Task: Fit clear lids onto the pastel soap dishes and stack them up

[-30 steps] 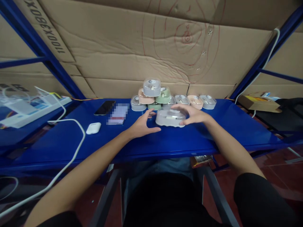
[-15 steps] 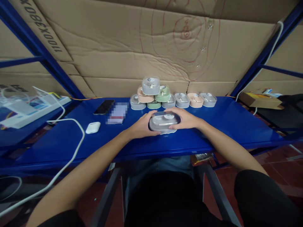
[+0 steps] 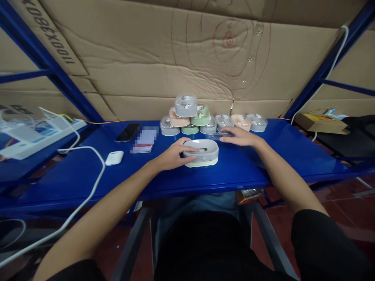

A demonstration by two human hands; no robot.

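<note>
A grey oval box (image 3: 210,155) stands uncovered on the blue table, with a pale uneven layer under its base. My left hand (image 3: 172,155) grips its left side, fingers over the rim, and a small light item (image 3: 202,149) shows inside. To the right and farther back, my right hand (image 3: 241,137) holds a clear lid (image 3: 214,136), partly smeared by motion. Behind the hands is a stack of similar lidded boxes, with a grey one (image 3: 186,106) on top of an orange one (image 3: 178,118) and a green one (image 3: 200,117).
More lidded boxes, including an orange one (image 3: 240,122), line up right of the stack. Two phones, one dark (image 3: 128,132) and one lit (image 3: 145,139), lie left beside a white earbud case (image 3: 114,158). A white cable (image 3: 98,171) crosses the left side. Cardboard (image 3: 140,58) walls the back.
The clear lid has come off the grey box, and my right hand has carried it right and back. My left hand has stayed on the box, which remains on the table.
</note>
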